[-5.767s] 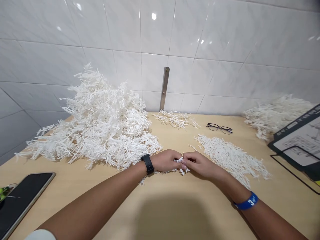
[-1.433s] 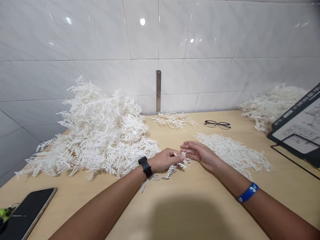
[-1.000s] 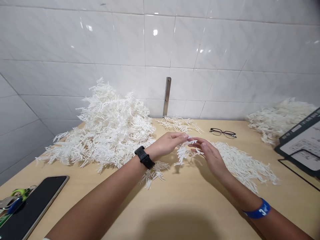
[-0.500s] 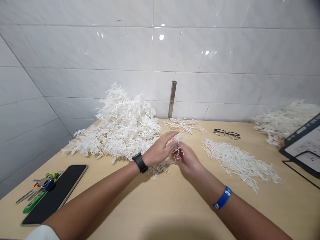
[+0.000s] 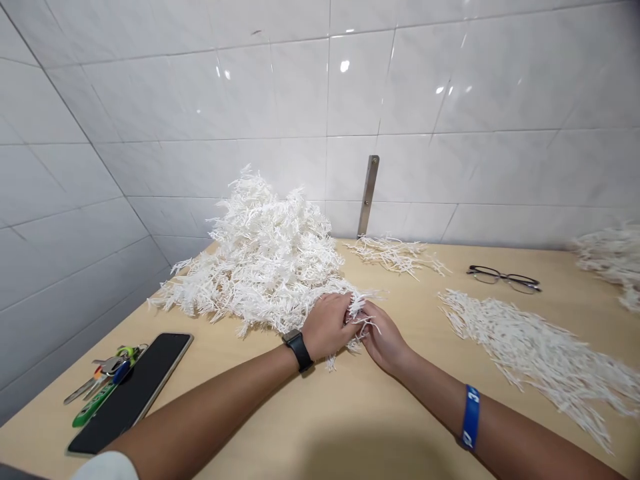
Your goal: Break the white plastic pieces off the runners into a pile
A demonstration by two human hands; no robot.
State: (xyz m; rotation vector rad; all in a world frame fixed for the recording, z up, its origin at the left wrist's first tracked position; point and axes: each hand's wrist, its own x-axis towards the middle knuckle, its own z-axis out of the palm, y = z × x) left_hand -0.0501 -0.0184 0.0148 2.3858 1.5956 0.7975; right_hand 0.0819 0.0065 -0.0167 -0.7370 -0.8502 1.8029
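Observation:
A tall heap of white stringy strands [image 5: 275, 247] stands at the back left of the wooden table [image 5: 280, 427]. My left hand [image 5: 327, 327], with a black watch at its wrist, is closed on a small bunch of white strands [image 5: 357, 305] at the heap's front right edge. Right beside it, my right hand [image 5: 384, 339] has its fingers closed round strands of the same bunch. The fingertips of both hands meet and are partly hidden by the strands. To the right lies a flat, combed-looking layer of strands [image 5: 530, 353].
A phone [image 5: 133, 393] and keys [image 5: 103, 373] lie at the left. Glasses [image 5: 505, 279] rest at the back right, and a few loose strands [image 5: 395, 253] lie below a metal bracket [image 5: 369, 197]. Another pile [image 5: 613, 257] is at the right edge. A tiled wall stands behind.
The view has turned left, so the table's things appear farther right. My left hand has gone from outstretched fingers to a closed grip, and both hands are lower, by the heap's front edge.

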